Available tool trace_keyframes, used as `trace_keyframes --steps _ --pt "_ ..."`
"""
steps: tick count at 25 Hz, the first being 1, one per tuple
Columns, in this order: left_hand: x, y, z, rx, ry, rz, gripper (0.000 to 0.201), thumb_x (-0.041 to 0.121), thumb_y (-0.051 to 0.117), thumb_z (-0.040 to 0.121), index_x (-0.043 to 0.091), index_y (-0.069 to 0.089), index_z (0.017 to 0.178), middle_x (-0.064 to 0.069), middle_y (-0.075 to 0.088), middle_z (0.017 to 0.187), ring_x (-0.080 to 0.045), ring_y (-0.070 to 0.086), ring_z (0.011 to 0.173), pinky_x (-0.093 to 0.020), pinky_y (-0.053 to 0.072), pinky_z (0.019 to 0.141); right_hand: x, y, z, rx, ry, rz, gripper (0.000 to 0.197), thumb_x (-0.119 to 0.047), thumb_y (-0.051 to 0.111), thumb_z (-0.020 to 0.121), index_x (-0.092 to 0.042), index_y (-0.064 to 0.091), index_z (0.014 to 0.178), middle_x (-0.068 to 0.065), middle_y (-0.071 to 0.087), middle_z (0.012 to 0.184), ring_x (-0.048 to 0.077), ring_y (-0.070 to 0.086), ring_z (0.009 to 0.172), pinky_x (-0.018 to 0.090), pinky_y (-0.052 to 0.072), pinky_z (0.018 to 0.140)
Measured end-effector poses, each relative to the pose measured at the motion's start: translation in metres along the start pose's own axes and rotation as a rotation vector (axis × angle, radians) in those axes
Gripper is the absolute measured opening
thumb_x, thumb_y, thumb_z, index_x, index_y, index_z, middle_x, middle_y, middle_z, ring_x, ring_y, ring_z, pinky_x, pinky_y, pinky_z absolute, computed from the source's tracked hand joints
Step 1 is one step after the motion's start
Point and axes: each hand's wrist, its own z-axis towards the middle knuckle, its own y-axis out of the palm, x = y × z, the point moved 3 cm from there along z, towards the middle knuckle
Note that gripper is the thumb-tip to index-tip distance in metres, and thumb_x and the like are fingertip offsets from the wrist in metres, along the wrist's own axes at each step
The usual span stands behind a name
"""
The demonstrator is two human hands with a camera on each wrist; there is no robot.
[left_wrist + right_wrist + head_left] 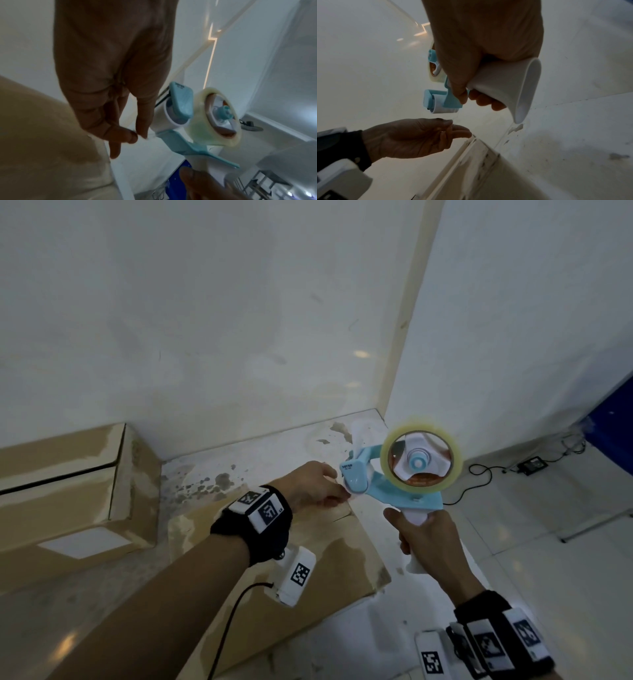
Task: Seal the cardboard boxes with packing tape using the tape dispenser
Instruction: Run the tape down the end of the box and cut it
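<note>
A cardboard box [281, 570] is lying flat at lower centre of the head view, with a second box [68, 501] at left. The right hand [431, 546] is clamping its grip round the handle of the tape dispenser [407, 474], held above the near box. The left hand [311, 484] is pinching the loose tape end at the roller; judged best practice is pulling it out straight and taut before pressing it onto the flap seam.

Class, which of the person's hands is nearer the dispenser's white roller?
Left. The left hand pinches tape just beside the roller; the right hand holds the handle below.
</note>
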Motion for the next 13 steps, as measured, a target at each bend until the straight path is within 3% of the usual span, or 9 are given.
trace_keyframes --steps 2,4,7,10,13 --pt "0.005 -0.004 0.001 -0.061 -0.024 0.073 0.04 0.004 0.075 0.078 -0.005 0.064 0.116 -0.016 0.073 0.098 -0.014 0.065 0.074 -0.023 0.057 0.075 -0.001 0.0 -0.001 0.007 0.003 -0.004 0.035 -0.026 0.071 0.081 0.005 0.057 0.071 0.023 0.062 0.059 0.019 0.052 0.046 0.03 0.047 0.055" --pt "0.012 -0.01 -0.002 -0.098 -0.035 0.067 0.031 0.007 0.071 0.083 -0.004 0.067 0.113 -0.008 0.073 0.09 -0.009 0.063 0.071 -0.017 0.055 0.064 -0.002 0.0 -0.003 0.002 -0.009 -0.024 0.034 -0.028 0.07 0.082 0.002 0.058 0.072 0.02 0.063 0.058 0.016 0.054 0.044 0.029 0.048 0.054" --pt "0.017 -0.019 0.002 -0.081 -0.074 0.12 0.03 0.015 0.068 0.087 0.001 0.068 0.113 -0.003 0.072 0.085 -0.008 0.064 0.068 -0.019 0.056 0.06 -0.001 0.003 -0.004 -0.008 0.004 -0.027 0.036 -0.031 0.071 0.082 0.001 0.059 0.071 0.017 0.064 0.057 0.016 0.056 0.044 0.029 0.049 0.055" --pt "0.02 -0.024 0.007 -0.059 -0.076 0.132 0.025 0.015 0.065 0.09 -0.001 0.068 0.11 -0.007 0.071 0.086 -0.011 0.068 0.065 -0.021 0.057 0.057 -0.001 0.01 -0.008 -0.039 0.01 -0.057 0.042 -0.037 0.068 0.085 -0.001 0.061 0.064 0.013 0.065 0.053 0.013 0.058 0.043 0.027 0.049 0.057" --pt "0.029 -0.03 0.015 0.011 -0.009 0.178 0.013 0.013 0.064 0.09 0.001 0.069 0.088 -0.006 0.068 0.075 -0.007 0.066 0.055 -0.019 0.057 0.056 0.001 0.012 -0.017 -0.051 -0.011 -0.108 0.05 -0.042 0.058 0.092 -0.009 0.057 0.054 0.001 0.06 0.041 0.004 0.056 0.041 0.021 0.043 0.056"
